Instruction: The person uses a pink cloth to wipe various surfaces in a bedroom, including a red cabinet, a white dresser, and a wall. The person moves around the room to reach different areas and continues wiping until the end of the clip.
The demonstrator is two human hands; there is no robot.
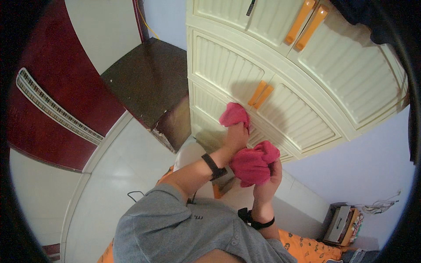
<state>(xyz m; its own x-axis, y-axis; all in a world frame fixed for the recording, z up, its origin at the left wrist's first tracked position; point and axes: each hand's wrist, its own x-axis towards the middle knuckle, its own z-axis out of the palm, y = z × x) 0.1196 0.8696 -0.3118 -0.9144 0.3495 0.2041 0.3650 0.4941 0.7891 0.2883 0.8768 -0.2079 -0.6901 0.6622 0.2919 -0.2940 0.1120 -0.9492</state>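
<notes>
Pink cloth covers the fingers of my left hand (236, 134), which reaches forward close to the lower doors of a cream plastic cabinet (227, 60). My right hand (277, 172), nearer my body, grips a bunched pink cloth (253, 166) from its right side. Whether the pink fabric at both hands is one piece, I cannot tell. Just beyond my left hand, a pair of orange handles (260, 94) marks the meeting edges of the lower doors. Black straps circle both of my wrists.
Higher on the cabinet, larger orange handles (306, 24) stick out. To the left lies a dark brown slab (148, 82) with a chipped corner, beside a dark red panel (62, 65). An open box of items (340, 227) stands by the right wall, near orange patterned fabric (306, 246).
</notes>
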